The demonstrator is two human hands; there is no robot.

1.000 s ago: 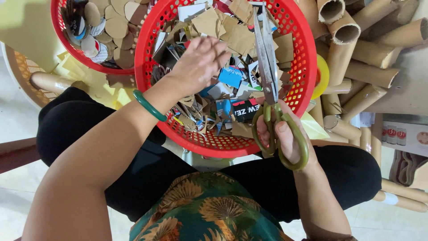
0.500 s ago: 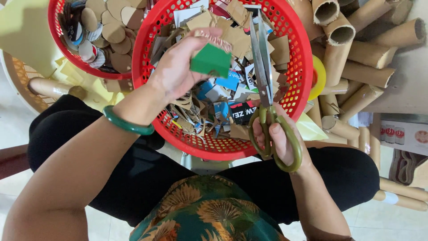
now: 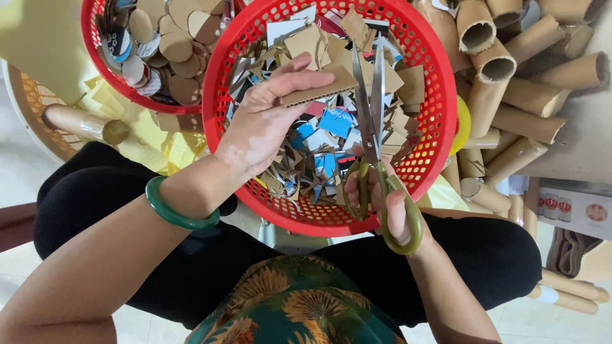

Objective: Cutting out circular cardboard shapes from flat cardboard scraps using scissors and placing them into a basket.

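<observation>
Cardboard piece sits pinched in the left hand over the red basket of scraps; the right hand grips olive-handled scissors, blades slightly parted. Feeding the edge deep between the blades looks wisest.

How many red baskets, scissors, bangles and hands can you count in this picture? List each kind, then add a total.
red baskets: 2
scissors: 1
green bangle: 1
hands: 2, the left hand holding a cardboard piece, the right hand holding the scissors
total: 6
</observation>
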